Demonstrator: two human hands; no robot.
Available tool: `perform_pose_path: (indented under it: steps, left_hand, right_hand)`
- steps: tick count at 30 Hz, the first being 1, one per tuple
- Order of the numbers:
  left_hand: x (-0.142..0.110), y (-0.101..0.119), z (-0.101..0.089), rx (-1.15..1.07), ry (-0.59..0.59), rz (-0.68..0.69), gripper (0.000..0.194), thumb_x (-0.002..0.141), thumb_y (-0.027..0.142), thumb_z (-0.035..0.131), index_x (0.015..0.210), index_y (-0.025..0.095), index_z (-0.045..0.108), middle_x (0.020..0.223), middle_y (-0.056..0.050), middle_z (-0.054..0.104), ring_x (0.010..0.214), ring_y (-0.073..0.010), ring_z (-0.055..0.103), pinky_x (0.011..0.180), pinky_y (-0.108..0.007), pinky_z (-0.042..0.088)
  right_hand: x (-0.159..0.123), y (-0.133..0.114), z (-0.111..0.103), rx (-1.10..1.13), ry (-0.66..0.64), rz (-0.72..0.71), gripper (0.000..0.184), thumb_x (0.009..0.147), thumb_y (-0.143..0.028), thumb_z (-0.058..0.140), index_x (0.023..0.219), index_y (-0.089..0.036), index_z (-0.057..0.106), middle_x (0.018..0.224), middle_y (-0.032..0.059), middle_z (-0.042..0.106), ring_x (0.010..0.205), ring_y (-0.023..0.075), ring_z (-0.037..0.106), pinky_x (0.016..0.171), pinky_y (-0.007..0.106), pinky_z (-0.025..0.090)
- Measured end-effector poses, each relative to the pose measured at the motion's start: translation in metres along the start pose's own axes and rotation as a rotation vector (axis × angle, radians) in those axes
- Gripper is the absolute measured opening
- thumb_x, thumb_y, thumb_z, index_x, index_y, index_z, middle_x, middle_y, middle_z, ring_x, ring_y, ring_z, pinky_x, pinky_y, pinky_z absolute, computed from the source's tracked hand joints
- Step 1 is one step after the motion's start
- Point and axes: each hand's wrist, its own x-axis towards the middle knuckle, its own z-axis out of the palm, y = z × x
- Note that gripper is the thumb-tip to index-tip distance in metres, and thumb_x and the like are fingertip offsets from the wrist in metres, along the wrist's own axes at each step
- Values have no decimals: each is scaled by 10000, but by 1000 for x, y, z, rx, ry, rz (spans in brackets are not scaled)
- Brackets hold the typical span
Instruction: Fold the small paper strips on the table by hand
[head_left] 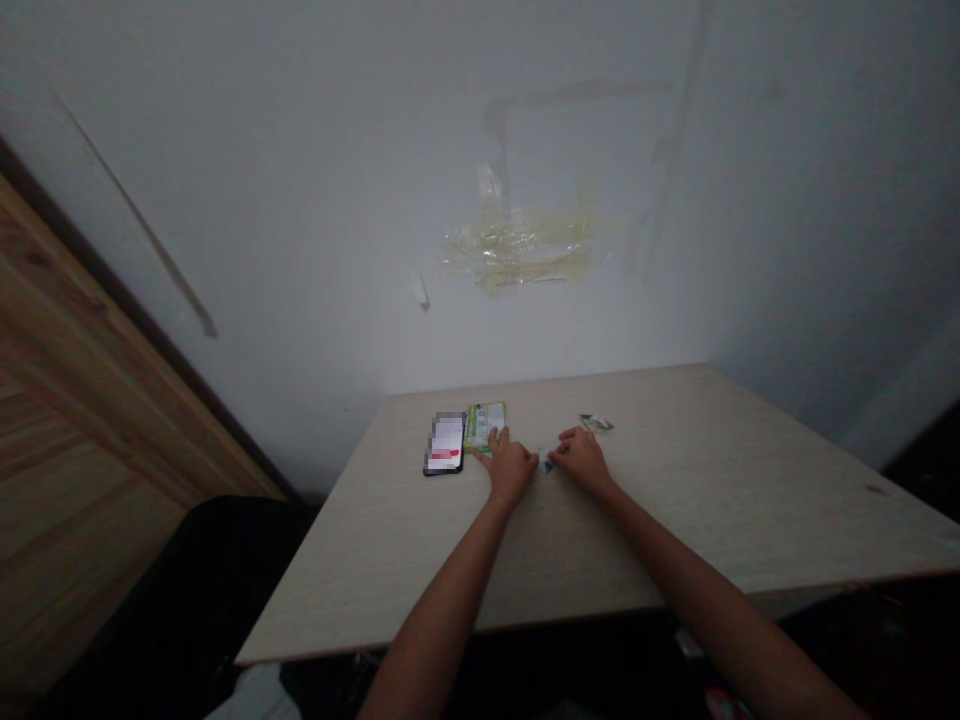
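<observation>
I have both hands over the pale wood-grain tabletop, working at a small blue-and-white piece that looks thin, like paper or film. It sits between my fingertips, roughly midway between the left and right edges and nearer the far edge than the near one.

My right hand is curled, its fingertips drawn narrow at the piece's right side. My left hand has its thumb side at the piece's left, while its other fingers spread out over a flat green-and-white printed rectangle, perhaps a packet. Whether either hand truly pinches the piece or only presses it, I cannot tell.

Just beside that rectangle, towards the left edge, lies a black-edged phone with a lit screen. Beyond my right hand, towards the far edge, rests a small green-and-white scrap, well apart from the rectangle; I cannot tell whether it is torn from anything.

As I judge it, the handling is midway: the piece is between both hands and not yet released. Whether it is being opened, folded or flattened, and how much remains, is too small to read.
</observation>
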Motion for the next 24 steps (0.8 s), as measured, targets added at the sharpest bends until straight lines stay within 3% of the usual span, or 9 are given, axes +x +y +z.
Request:
perform_pose_path:
  steps: [16,24]
  left_hand:
    - [2,-7,7,-41,18,24,210,835,405,644,900,216,710,1519,-116,435,1470,-336,224,1112,-737,100]
    - [-3,-9,-1,-41,-9,113,177,863,421,632,1014,381,716,1582,19,349,1470,-349,222,1106,-751,114]
  right_hand:
    - [0,-4,-1,-21,-21,29,129,767,-292,698,717,-182,747,1057,111,659,1041,253,557,898,329,418]
    - [-5,0,-3,2,-40,-40,196,806,-318,695,979,-233,729,1067,66,628,1055,226,526,919,323,377]
